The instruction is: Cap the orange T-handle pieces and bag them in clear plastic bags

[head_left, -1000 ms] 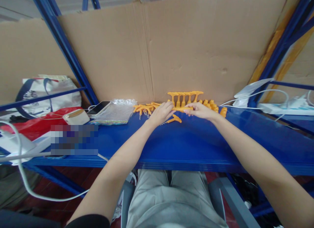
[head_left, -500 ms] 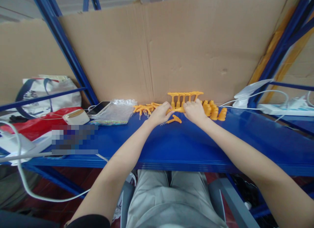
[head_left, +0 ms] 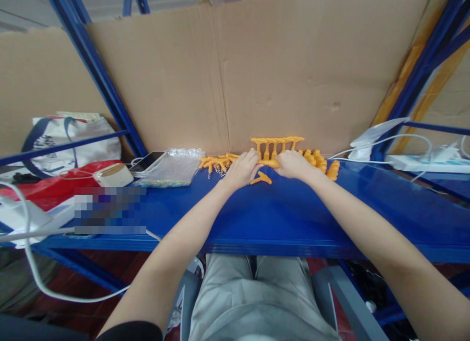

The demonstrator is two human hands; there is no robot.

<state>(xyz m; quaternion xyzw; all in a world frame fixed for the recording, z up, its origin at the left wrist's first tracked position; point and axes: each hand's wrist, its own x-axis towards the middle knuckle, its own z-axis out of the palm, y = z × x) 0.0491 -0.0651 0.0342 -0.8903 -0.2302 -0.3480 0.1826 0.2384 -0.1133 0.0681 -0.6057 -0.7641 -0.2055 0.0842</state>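
Observation:
An orange plastic frame of several T-shaped pieces point(head_left: 277, 145) stands against the cardboard at the back of the blue shelf point(head_left: 279, 214). My left hand point(head_left: 242, 169) and my right hand point(head_left: 293, 164) are both closed on its lower bar, one at each end. A loose orange T-piece point(head_left: 261, 178) lies on the shelf between my hands. More loose orange pieces with small metal springs point(head_left: 215, 162) lie left of my left hand. A pile of small orange parts point(head_left: 321, 162) sits right of my right hand.
A clear plastic bag point(head_left: 172, 167), a phone point(head_left: 147, 161) and a small white box point(head_left: 112, 174) lie at left, beside a red bag point(head_left: 47, 187) and a white tote point(head_left: 69, 135). White cables and a power strip point(head_left: 422, 160) occupy the right. Cardboard point(head_left: 293, 67) walls the back.
My right hand drew its fingers in from a stretched pinch to a closed grip on the frame's bar. My left hand stayed on the bar's left end.

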